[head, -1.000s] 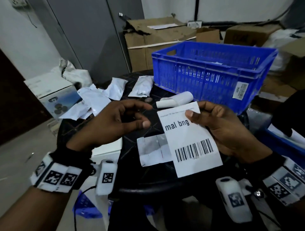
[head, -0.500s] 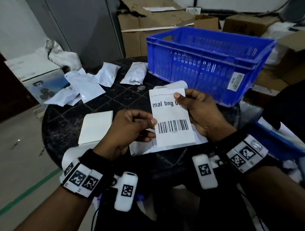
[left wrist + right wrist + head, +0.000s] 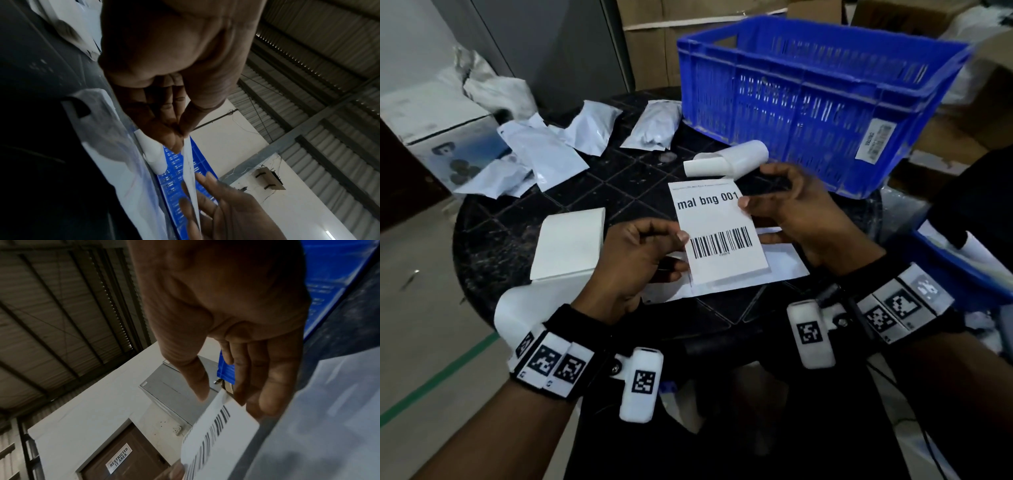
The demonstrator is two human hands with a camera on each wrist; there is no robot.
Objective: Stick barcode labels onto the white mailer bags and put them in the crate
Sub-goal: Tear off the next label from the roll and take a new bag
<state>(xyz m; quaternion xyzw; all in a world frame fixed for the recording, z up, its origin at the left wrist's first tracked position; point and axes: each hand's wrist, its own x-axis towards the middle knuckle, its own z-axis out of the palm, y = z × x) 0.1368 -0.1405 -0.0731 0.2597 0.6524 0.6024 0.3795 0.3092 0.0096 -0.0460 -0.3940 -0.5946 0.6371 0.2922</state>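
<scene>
Both hands held the label (image 3: 717, 233) above a bag (image 3: 780, 267) lying flat on the table (image 3: 493, 240): the left hand (image 3: 633, 263) pinched its left edge, the right hand (image 3: 801, 219) its right edge. Behind stood the crate (image 3: 808, 99), with more bags (image 3: 551, 154) at the far left.

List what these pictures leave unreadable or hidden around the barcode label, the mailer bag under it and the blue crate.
- Barcode label: small print unreadable in the head view; its back is unseen.
- Mailer bag: mostly covered by the label and both hands, left hand, right hand.
- Blue crate: its floor is hidden by the near wall, so contents are unknown.
- Label roll: partly behind the right hand.
</scene>
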